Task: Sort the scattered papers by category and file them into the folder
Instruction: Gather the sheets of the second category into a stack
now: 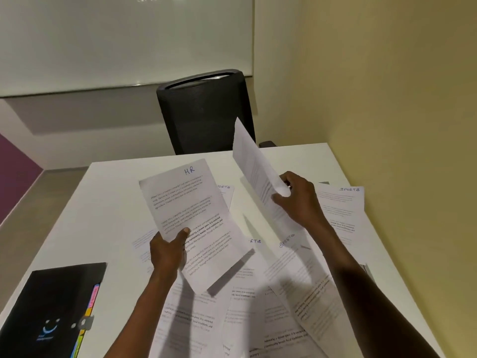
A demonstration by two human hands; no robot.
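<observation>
From the head camera, the left hand holds up a white printed sheet marked "HR" in blue ink, its thumb curled over the front near the lower left edge and the other fingers hidden behind the paper. The sheet is lifted clear of the table and tilted, with its shadow falling on the papers below.

The right hand grips a second white printed sheet by its lower part, fingers and thumb clamped on the paper. This sheet stands nearly edge-on to the camera, its top corner rising in front of the black mesh office chair. Its heading cannot be read.

Below both hands, scattered white printed papers lie overlapping on the white rectangular table. Several carry "SPORTS" handwritten in blue; one such sheet lies flat near the right edge of the table, just beyond the right wrist.

A closed black expanding folder with coloured index tabs along its right edge lies flat at the near left corner of the table, well apart from the papers. The chair stands at the far side of the table, before a pale glass board on the wall.
</observation>
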